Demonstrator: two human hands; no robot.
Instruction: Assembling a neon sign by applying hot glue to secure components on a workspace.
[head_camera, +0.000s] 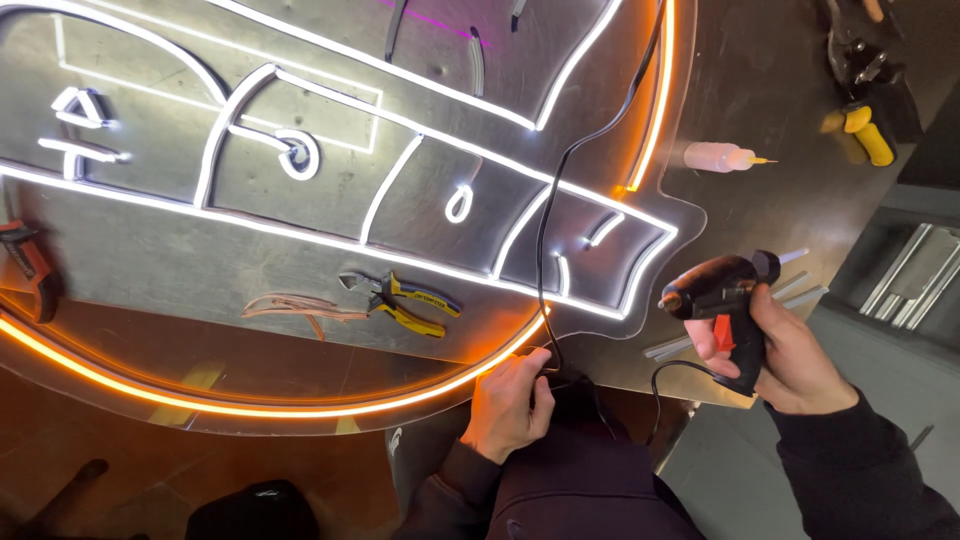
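Right hand (790, 360) wrapped tight around black glue gun (722, 300), nozzle aimed left at the lit sign panel (150, 250); left hand (510, 400) pinching the black cable (548, 230) clear at the near edge.

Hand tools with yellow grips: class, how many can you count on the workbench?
2. One pair of pliers lies on the sign panel below the white strips; another yellow-handled tool lies at the top right corner. Others may be hidden beyond the frame.

both hands bare: left hand (510, 400), right hand (790, 360). no gloves, rings or watch visible. long dark sleeves (860, 470) reach both wrists, cuffs snug. dark top, same fabric, across chest at bottom edge.
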